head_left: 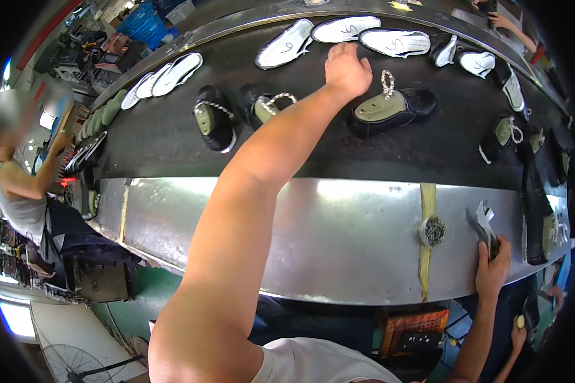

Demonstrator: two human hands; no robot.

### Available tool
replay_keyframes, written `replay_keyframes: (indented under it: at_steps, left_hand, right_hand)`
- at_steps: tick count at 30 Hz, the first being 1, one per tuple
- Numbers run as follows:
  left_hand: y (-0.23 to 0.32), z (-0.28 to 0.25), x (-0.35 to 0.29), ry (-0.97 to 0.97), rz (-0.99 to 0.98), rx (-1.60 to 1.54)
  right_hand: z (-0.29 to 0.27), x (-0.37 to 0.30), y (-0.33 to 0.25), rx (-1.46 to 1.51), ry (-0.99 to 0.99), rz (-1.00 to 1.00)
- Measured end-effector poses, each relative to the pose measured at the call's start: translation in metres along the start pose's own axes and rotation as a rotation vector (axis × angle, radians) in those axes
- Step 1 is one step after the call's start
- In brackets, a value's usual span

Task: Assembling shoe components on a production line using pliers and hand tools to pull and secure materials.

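My left hand (pixel 348 71) is stretched across the dark bench top to the row at its far edge. Its thumb stands apart from the fingers, and it grips nothing I can see. The fingertips are just short of or touching a white shoe-bottom piece with a dark edge (pixel 345 29); I cannot tell which. A similar white piece (pixel 395 42) lies right of it. Nearest below on the right is a black shoe on a green last (pixel 390 113) with a rope loop. My right hand (pixel 494 268), at the metal front strip, is closed around the dark handle of a silvery pliers-like tool (pixel 485 220).
A cup of small nails (pixel 434 231) stands on the metal strip (pixel 345 236). More black shoes on lasts (pixel 214 120) sit at the left and right. A co-worker (pixel 25 185) stands at the far left; other people's arms show at the right. A fan (pixel 76 364) is lower left.
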State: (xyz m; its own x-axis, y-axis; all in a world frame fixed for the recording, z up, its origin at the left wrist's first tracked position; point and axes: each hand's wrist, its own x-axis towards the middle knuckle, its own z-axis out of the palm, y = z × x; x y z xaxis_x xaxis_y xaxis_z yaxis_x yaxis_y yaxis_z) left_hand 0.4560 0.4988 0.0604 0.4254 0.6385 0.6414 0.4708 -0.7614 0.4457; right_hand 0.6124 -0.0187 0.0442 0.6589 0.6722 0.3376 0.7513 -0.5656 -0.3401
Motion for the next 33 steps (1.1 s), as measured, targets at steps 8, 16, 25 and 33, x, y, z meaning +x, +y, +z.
replay_keyframes:
  at_steps: [8, 16, 25, 33]
  left_hand:
    - [-0.071, 0.072, 0.096, -0.202, -0.516, 0.185]
    - [-0.09, 0.103, 0.131, -0.424, -0.386, 0.287]
    - [-0.072, 0.142, 0.165, -0.681, -0.047, 0.488]
    - [-0.033, 0.116, 0.14, -0.546, -0.41, -0.047]
  right_hand:
    - [0.0, 0.006, -0.009, 0.028, -0.044, 0.059]
    - [0.004, 0.009, -0.011, -0.007, -0.06, -0.009]
    - [0.009, 0.01, -0.02, -0.001, -0.069, -0.026]
    - [0.006, 0.003, -0.029, 0.045, -0.056, -0.017]
